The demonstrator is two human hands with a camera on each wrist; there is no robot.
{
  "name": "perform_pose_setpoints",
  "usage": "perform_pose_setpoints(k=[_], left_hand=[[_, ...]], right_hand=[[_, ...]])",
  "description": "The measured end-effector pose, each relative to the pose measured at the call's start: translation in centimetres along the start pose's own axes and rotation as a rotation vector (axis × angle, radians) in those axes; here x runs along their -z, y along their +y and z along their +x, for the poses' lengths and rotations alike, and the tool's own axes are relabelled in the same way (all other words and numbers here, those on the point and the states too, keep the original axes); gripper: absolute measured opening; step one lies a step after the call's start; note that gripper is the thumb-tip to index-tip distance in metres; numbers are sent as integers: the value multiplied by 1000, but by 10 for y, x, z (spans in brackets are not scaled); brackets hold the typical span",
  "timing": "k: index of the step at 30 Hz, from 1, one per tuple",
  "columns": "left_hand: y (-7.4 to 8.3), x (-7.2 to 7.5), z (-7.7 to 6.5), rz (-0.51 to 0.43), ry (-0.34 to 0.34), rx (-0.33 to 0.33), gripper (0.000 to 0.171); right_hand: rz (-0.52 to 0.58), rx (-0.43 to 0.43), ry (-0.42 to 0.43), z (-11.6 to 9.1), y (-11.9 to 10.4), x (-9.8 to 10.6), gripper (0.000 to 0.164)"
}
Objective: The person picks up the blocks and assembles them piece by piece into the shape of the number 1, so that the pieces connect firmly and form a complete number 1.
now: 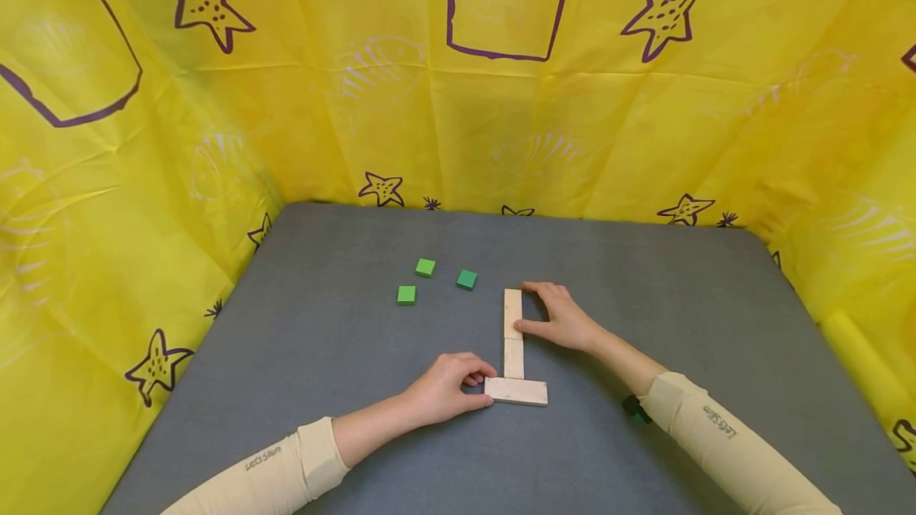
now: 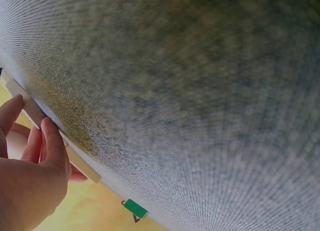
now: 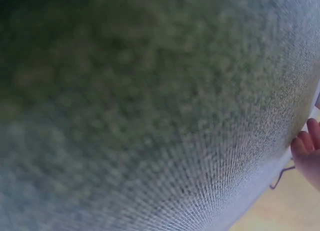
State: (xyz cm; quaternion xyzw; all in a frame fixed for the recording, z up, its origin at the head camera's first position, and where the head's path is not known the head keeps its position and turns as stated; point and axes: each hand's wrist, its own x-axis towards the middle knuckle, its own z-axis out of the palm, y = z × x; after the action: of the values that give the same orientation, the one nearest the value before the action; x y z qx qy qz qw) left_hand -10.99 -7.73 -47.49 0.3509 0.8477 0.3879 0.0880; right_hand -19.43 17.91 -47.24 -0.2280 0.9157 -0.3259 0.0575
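Three pale wooden blocks lie flat on the grey table. Two form a line end to end, the far block (image 1: pixel 512 312) behind the middle block (image 1: pixel 514 358); the near block (image 1: pixel 517 391) lies crosswise at their front end. My left hand (image 1: pixel 442 389) holds the near block at its left end, thumb on the near corner and a fingertip on the far corner. Beside the far block, my right hand (image 1: pixel 561 320) touches its right side with the thumb, the index finger reaching to its far right corner. In the right wrist view, only part of the right hand (image 3: pixel 307 151) shows.
Two light green square tiles (image 1: pixel 425 267) (image 1: pixel 406 295) and a darker green tile (image 1: pixel 467 280) lie left of the far block. A dark green object (image 1: pixel 635 409) is partly hidden by the right sleeve. Yellow patterned cloth (image 1: pixel 458 118) surrounds the table (image 1: pixel 322 284).
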Motion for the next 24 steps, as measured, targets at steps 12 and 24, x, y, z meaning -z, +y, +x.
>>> perform_pose_setpoints(k=[12, 24], left_hand=[[-2, -2, -1, 0, 2, 10, 25], [-1, -1, -1, -4, 6, 8, 25]], right_hand=[[29, 26, 42, 9, -3, -1, 65], [45, 34, 52, 24, -7, -3, 58]])
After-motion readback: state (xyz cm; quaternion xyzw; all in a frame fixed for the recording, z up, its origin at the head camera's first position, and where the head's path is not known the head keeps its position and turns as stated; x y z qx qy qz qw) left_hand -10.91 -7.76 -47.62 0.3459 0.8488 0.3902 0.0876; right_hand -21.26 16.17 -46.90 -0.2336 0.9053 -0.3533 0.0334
